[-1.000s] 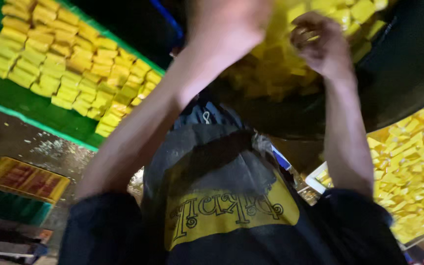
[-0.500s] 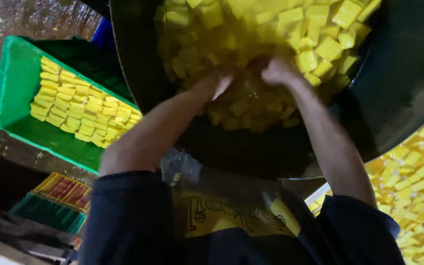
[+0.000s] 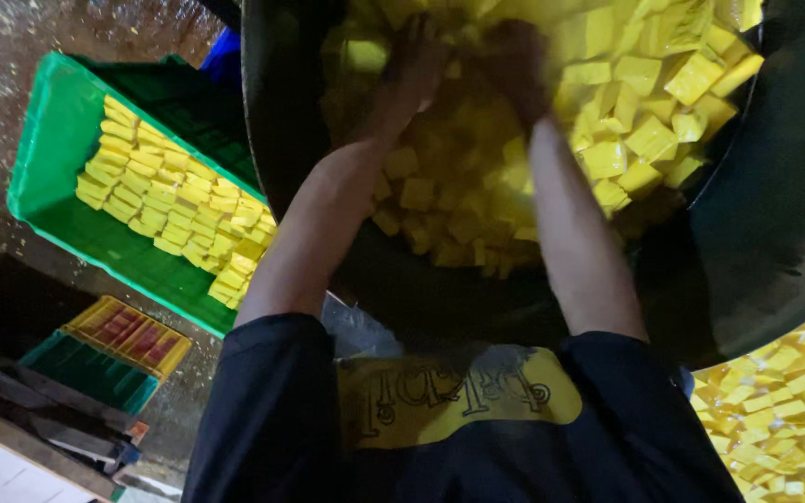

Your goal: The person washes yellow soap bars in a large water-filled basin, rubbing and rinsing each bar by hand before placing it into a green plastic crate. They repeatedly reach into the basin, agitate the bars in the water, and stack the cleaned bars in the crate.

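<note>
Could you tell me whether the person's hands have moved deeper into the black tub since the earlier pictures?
Yes: both hands, left hand and right hand, moved farther up into the black tub.

A heap of small blocks [image 3: 626, 121] is held in a large round pan [image 3: 775, 233] straight ahead. Both hands are sunk side by side into the heap, the left hand [image 3: 416, 61] beside the right hand [image 3: 519, 65], though blur hides the fingers. A crate [image 3: 48, 158] lined with rows of blocks is set to the pan's left. More blocks [image 3: 784, 410] are spread at lower right. Stacked trays [image 3: 104, 349] lie at lower left.
</note>
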